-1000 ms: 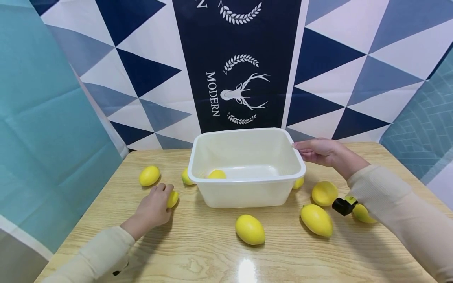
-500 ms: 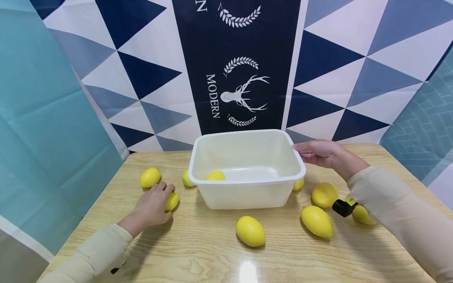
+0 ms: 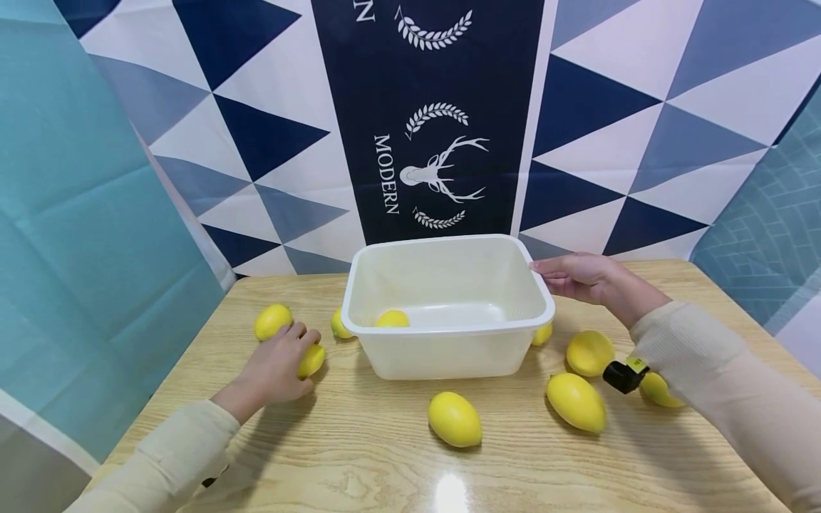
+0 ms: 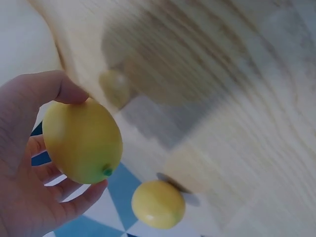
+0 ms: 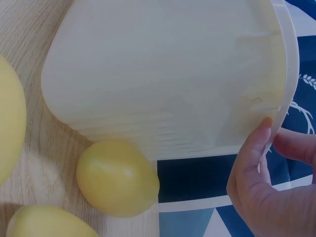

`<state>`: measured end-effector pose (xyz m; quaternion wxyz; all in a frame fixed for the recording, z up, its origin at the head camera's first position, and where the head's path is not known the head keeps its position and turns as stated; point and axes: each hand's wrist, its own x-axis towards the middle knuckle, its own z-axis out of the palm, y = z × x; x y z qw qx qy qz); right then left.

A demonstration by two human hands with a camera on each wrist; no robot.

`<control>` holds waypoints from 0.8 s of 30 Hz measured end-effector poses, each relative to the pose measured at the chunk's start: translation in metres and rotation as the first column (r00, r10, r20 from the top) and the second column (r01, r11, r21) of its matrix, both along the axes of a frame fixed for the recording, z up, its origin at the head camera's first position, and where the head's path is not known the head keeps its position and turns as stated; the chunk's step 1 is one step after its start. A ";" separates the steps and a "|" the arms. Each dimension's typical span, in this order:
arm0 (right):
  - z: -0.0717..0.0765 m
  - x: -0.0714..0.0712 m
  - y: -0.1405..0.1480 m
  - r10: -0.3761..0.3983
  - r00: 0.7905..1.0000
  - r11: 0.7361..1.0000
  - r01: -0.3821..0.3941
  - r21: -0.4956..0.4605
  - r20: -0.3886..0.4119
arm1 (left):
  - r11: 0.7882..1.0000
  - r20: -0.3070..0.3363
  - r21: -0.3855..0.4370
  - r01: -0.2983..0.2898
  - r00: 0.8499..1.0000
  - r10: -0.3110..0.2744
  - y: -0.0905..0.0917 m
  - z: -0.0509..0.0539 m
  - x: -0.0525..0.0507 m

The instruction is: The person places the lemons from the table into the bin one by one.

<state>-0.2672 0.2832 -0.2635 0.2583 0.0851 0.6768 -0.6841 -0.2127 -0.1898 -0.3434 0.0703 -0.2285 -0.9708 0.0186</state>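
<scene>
Lemon (image 4: 82, 140) under inspection: located to the left of the white tub (image 3: 449, 356), held in my left hand (image 3: 274, 367). Fingers curve round one side with the thumb against the other, parted only by the fruit's width; whether its underside bears on the tabletop (image 3: 359, 463) I cannot determine. A second lemon (image 3: 272, 320) sits just beyond my knuckles. Assessment: probably light, firm and not fragile, the skin smooth enough to roll out of a fingertip pinch; I judge the broad middle the proper hold, clear of the tapered ends. At my right hand (image 3: 574, 276), fingers and thumb pinch the tub's rim at its right end, nearly together. The tub looks like thin plastic, liable to slide or flex, so the rim is the sound holding point. A third lemon (image 3: 392, 318) lies inside, toward the left.
</scene>
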 end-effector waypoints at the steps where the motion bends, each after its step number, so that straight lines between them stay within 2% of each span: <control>1: 0.000 0.000 0.000 0.002 1.000 1.000 -0.002 0.003 -0.002 | 1.000 -0.002 0.004 0.007 1.000 -0.007 0.000 0.001 0.000; 7: -0.001 -0.001 -0.001 0.014 1.000 1.000 -0.014 0.020 -0.010 | 0.998 -0.008 0.029 0.050 0.999 -0.050 0.003 0.012 -0.002; 14: -0.001 -0.002 -0.001 0.017 1.000 1.000 -0.017 0.020 -0.006 | 0.998 0.012 0.028 0.049 0.999 -0.049 0.007 0.023 -0.003; 24: 0.000 -0.002 0.001 0.017 1.000 1.000 -0.017 0.004 -0.009 | 0.995 -0.032 0.031 0.091 0.995 -0.090 0.012 0.039 -0.002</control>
